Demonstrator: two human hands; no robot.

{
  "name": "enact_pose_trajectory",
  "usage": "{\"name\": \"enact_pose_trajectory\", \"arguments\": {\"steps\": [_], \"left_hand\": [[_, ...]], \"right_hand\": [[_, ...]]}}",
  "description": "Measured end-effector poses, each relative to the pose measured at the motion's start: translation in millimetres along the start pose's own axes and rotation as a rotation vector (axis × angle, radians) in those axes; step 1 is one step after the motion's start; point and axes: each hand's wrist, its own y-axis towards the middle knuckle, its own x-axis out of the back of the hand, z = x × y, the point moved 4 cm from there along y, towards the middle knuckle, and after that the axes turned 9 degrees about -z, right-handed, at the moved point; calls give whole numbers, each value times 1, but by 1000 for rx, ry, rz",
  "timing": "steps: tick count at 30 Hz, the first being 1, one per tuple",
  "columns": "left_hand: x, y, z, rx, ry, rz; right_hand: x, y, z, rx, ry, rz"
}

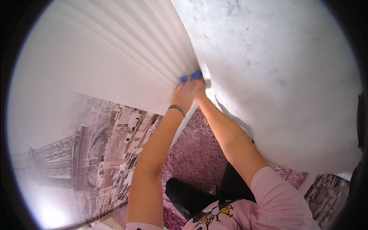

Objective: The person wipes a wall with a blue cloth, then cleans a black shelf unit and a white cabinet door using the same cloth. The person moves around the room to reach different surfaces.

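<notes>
the left hand (184, 93) and right hand (199, 89), side by side, are clamped on a blue piece (196, 75) at the printed sheet's (99, 57) right edge, beside white padding (287, 76).

- Head cam, wide fisheye, worn on the person's head
- Points steeply down past the purple rug (195, 142), with the hands (189, 89) just above it in frame
- Pretty close up, forearms (163, 142) flanking the rug; exact tilt's hard to call, edges bend

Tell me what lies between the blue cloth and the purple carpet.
In the head view: the left hand, the right hand and a white strip.
</notes>
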Motion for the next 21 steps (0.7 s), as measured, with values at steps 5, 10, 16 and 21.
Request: {"name": "enact_pose_trajectory", "arguments": {"steps": [5,10,16,21], "left_hand": [[-19,4,-12,-62,57,-109],[-71,-6,-26,50,-6,-17],[-114,-46,-54,149,-105,104],[-131,-101,-60,188,-171,104]], "right_hand": [[-13,-3,-31,178,-173,129],[3,-20,-29,55,-185,249],[10,-53,-54,-214,-5,56],[6,-103,-39,-217,7,119]]}}
